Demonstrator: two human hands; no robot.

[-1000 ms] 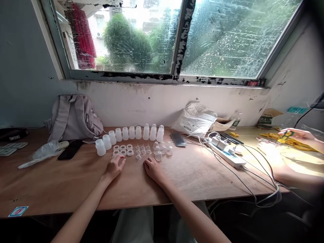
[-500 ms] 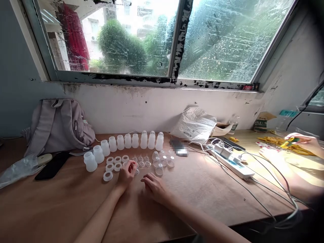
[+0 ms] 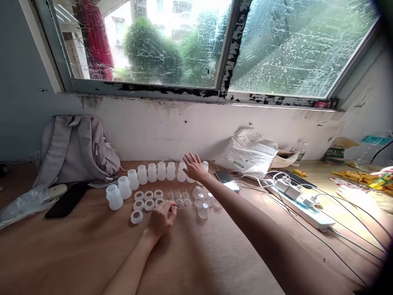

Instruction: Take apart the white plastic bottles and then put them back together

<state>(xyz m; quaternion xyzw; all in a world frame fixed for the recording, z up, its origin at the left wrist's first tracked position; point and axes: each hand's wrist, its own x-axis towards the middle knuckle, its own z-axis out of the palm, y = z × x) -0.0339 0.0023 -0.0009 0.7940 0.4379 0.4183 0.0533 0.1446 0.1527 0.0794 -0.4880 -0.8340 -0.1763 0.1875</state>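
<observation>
My left hand (image 3: 161, 219) rests low on the table with its fingers curled and pinched around a clear bottle nipple, mostly covered by the fingertips. Just beyond are more clear nipples (image 3: 179, 202) in short rows, with white screw rings (image 3: 149, 205) to their left. My right hand (image 3: 195, 167) reaches to the back of the group with fingers spread, over the taller bottles with clear domed tops (image 3: 181, 172), partly hiding them. A curved line of open frosted baby bottles (image 3: 152, 173) runs to its left. Clear dome caps (image 3: 203, 211) stand under and beside my right forearm.
A grey backpack (image 3: 76, 151), a black phone (image 3: 64, 201) and a plastic bag (image 3: 24, 205) lie left. Right are another phone (image 3: 227, 180), a silver pouch (image 3: 250, 153) and a power strip (image 3: 307, 209) with loose cables. Another person's hand (image 3: 357, 196) is at far right.
My right hand has moved up and away from the front of the table to the domed bottles, opening its fingers. The left hand stays by the nipples. The view has shifted slightly right.
</observation>
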